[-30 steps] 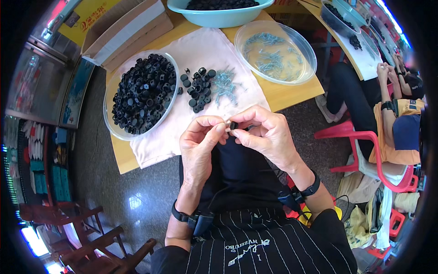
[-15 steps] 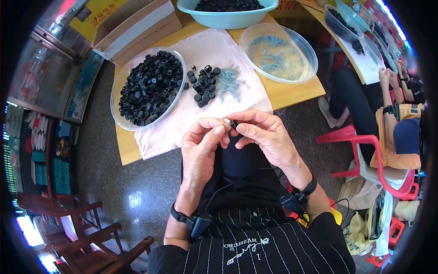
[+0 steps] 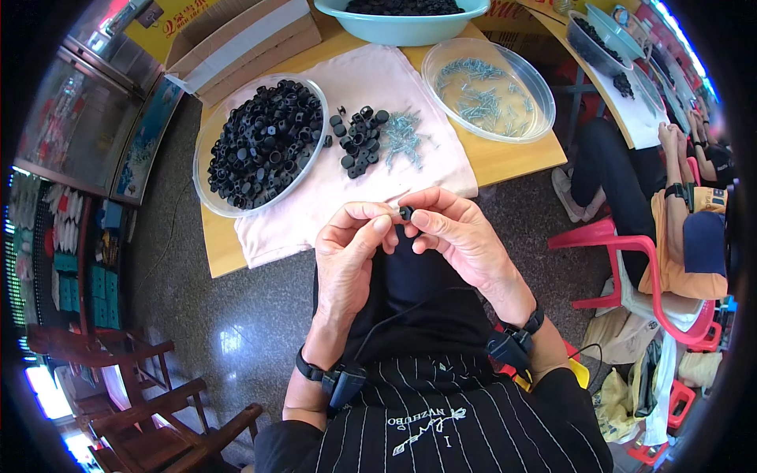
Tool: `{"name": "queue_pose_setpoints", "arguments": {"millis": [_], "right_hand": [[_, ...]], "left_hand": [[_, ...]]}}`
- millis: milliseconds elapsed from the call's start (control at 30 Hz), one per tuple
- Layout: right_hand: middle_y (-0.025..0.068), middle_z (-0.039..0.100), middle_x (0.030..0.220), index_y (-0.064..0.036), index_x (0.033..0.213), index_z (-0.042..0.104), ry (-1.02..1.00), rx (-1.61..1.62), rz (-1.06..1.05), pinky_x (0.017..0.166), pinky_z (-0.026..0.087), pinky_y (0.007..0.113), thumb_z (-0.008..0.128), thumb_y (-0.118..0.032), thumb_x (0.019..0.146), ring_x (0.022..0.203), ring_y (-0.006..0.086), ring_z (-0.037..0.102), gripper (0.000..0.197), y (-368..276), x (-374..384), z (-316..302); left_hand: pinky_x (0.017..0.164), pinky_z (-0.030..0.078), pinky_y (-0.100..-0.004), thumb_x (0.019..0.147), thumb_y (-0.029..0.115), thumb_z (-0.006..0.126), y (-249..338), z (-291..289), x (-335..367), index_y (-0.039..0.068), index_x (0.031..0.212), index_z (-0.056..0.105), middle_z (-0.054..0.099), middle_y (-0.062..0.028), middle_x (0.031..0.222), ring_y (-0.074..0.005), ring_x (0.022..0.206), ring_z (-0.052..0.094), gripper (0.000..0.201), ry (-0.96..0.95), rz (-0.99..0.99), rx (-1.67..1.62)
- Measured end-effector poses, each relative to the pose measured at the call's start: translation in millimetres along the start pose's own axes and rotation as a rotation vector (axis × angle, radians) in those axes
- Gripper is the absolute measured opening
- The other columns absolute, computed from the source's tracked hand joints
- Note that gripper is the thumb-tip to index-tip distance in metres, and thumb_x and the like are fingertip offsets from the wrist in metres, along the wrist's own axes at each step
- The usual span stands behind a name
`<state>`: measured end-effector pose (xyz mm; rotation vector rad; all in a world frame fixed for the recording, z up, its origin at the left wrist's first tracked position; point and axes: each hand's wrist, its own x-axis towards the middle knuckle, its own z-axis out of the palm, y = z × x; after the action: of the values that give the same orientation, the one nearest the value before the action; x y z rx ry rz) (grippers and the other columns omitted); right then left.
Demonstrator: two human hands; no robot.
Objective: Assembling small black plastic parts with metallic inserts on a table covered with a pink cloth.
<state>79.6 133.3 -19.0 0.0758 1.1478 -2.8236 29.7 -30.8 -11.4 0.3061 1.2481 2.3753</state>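
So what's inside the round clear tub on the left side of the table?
Small black pieces, some with round flat tops, piled in a heap. Only the outer layer shows; the heap covers most of the tub floor and anything buried underneath.

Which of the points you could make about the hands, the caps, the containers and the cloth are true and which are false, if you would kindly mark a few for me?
1. The right hand pinches a black cap. True.
2. The cloth bears loose caps and screws. True.
3. The left hand lies flat on the cloth. False: the left hand is held up close to the right hand.
4. The screw tub stands left of the cap tub. False: the screw tub is right of the cap tub.
5. The blue basin is empty. False: the blue basin holds black pieces.
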Motion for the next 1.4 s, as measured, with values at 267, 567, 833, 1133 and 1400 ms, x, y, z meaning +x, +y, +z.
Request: {"name": "queue_pose_setpoints", "arguments": {"millis": [267, 567, 833, 1133, 1400], "right_hand": [[0.0086, 0.066, 0.103, 0.0002, 0.113, 0.061, -0.011, -0.004, -0.014, 0.072, 0.056, 0.022, 0.060, -0.010, 0.092, 0.085, 0.0113, 0.065, 0.024, 2, -1, -3], [0.0080, 0.066, 0.103, -0.0015, 0.108, 0.063, 0.049, -0.170, -0.111, 0.072, 0.057, 0.024, 0.061, -0.010, 0.092, 0.087, 0.0123, 0.065, 0.019, 1, -3, 3], [0.0088, 0.066, 0.103, -0.0001, 0.107, 0.063, 0.057, -0.141, -0.113, 0.072, 0.057, 0.024, 0.061, -0.009, 0.092, 0.086, 0.0124, 0.066, 0.018, 2, -4, 5], [0.0089, 0.066, 0.103, 0.0003, 0.109, 0.062, 0.039, -0.080, -0.084, 0.072, 0.057, 0.024, 0.061, -0.009, 0.091, 0.086, 0.0125, 0.066, 0.020, 4, -3, 2], [0.0090, 0.066, 0.103, 0.0006, 0.108, 0.063, 0.059, -0.068, -0.066, 0.073, 0.057, 0.024, 0.062, -0.008, 0.090, 0.086, 0.0123, 0.065, 0.019, 5, 0, 2]], "left_hand": [[0.067, 0.046, -0.0235, 0.088, 0.004, 0.064, -2, -3, -1, 0.000, 0.095, 0.062, 0.065, -0.0074, 0.092, -0.0104, 0.073, 0.057, 0.008, 0.026, 0.021, 0.062], [0.069, 0.047, -0.0220, 0.088, 0.005, 0.065, -8, -3, -2, 0.001, 0.096, 0.061, 0.062, -0.0048, 0.096, -0.0088, 0.076, 0.058, 0.010, 0.027, 0.115, 0.207], [0.071, 0.049, -0.0224, 0.088, 0.004, 0.064, -9, -2, -1, 0.001, 0.096, 0.061, 0.061, -0.0057, 0.099, -0.0089, 0.079, 0.059, 0.009, 0.033, 0.114, 0.189], [0.073, 0.049, -0.0226, 0.087, 0.001, 0.063, -7, -1, -1, -0.001, 0.096, 0.059, 0.061, -0.0066, 0.098, -0.0092, 0.080, 0.059, 0.010, 0.058, 0.133, 0.218], [0.066, 0.050, -0.0204, 0.078, -0.008, 0.066, -3, 5, -2, -0.001, 0.089, 0.060, 0.062, -0.0056, 0.093, -0.0086, 0.074, 0.061, 0.014, 0.104, 0.545, 0.852]]}}
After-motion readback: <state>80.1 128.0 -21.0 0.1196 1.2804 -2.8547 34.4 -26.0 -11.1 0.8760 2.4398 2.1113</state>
